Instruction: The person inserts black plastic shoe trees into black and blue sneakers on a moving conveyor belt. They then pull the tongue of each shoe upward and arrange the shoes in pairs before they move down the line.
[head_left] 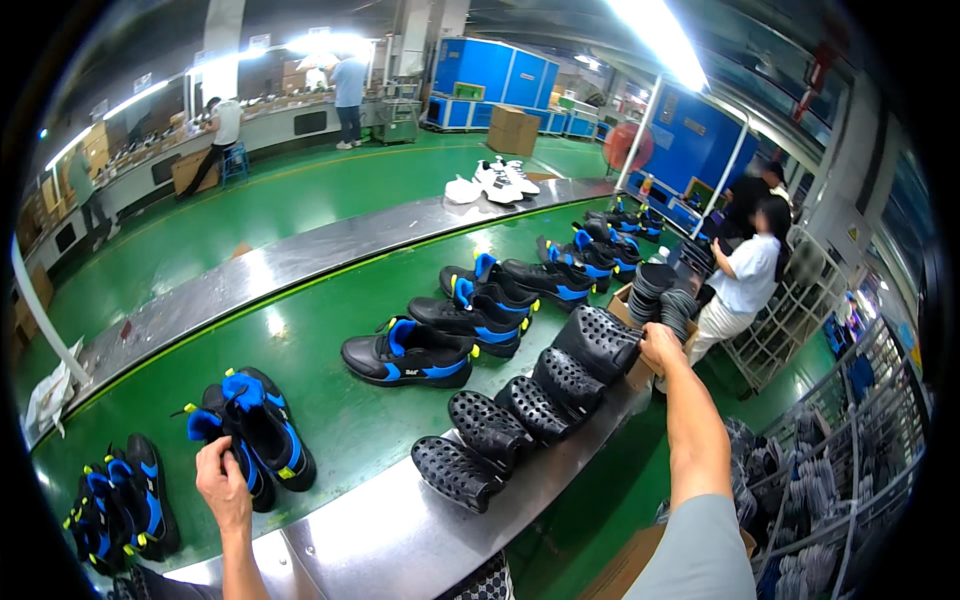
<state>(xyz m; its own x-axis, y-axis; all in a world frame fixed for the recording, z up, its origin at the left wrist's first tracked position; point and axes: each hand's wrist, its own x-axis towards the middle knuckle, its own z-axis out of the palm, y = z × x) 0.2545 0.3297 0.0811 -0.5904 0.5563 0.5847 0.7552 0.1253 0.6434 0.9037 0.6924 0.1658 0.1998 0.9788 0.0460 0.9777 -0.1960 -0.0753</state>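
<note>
My left hand [224, 483] rests on a pair of black and blue sneakers [252, 428] lying on the green conveyor belt [330, 410], its fingers on the nearer shoe. My right hand [660, 346] reaches out to the right and grips the far end of a row of black perforated shoe insoles [530, 400] lined up on the steel rim [400, 540] of the conveyor. Another black and blue sneaker [408, 355] lies on the belt between my hands.
More black and blue sneakers [480, 300] follow along the belt, another pair [115, 505] sits at my left, and white shoes [500, 180] lie far off. A person in a white shirt [745, 280] stands at the right by wire racks [840, 450]. Other workers stand at far benches.
</note>
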